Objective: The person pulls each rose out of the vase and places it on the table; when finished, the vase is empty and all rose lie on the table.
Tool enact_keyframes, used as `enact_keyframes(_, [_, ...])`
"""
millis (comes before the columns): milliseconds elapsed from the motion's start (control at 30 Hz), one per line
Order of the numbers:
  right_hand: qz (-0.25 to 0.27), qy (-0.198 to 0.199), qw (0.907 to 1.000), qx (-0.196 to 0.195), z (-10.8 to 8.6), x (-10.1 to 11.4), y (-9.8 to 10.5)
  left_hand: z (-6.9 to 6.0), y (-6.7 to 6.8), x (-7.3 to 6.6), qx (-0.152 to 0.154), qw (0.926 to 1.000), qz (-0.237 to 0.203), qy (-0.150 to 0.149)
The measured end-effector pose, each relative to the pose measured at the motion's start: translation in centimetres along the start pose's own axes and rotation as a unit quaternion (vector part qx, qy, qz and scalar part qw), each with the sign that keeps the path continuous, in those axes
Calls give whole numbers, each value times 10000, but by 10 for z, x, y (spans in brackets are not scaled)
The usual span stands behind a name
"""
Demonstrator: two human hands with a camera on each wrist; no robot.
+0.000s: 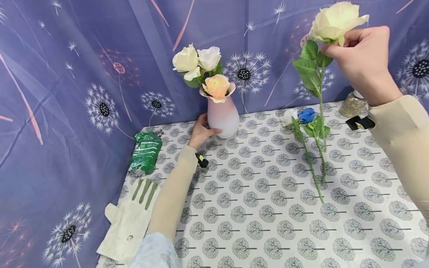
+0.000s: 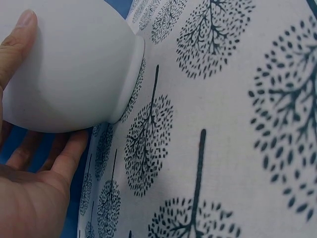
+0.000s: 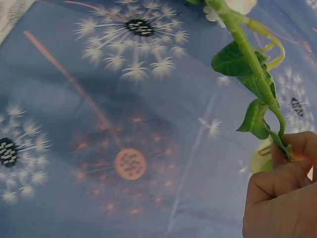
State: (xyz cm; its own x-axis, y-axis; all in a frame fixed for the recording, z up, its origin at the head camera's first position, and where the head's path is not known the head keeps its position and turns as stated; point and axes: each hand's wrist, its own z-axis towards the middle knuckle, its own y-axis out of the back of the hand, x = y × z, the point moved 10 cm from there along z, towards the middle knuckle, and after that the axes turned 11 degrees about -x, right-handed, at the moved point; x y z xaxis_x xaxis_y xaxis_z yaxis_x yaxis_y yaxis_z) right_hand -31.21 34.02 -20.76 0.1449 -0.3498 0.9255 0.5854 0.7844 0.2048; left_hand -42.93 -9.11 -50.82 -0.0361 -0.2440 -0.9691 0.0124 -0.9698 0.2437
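Observation:
My left hand [image 1: 200, 133] holds the lower body of a pink-to-white vase [image 1: 223, 117] standing upright at the back of the table. In the left wrist view the thumb lies on one side of the vase [image 2: 74, 64], with the fingers curled under its other side. Two whitish roses [image 1: 197, 59] and a peach flower [image 1: 217, 87] stand in its mouth. At the upper right, my right hand [image 1: 368, 56] pinches a pale yellow rose [image 1: 338, 18] just below the bloom. Its green stem [image 3: 250, 62] and leaves hang down, apart from the vase.
A white flower [image 1: 289, 117] and a blue rose [image 1: 306, 115] lie on the patterned tablecloth [image 1: 254, 219]. Behind the right forearm is a jar [image 1: 353, 104]. Along the left edge lie a green packet [image 1: 146, 152] and a white glove [image 1: 129, 227]. A purple curtain [image 1: 134, 48] borders the table.

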Motion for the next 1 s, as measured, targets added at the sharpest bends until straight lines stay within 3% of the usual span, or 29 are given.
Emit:
enact_keyframes(267, [-1083,-444,9924,377,5,-51,16,-2,0,0,7,10000,-34,24])
enact_keyframes(633, [-2358,-360,9688,680,2,-116,32,-1,2,2,-38,10000,18,62])
enact_keyframes(1000, [-3186,-219,9434,897,2,-156,33,-1,0,1,4,9999,-79,94])
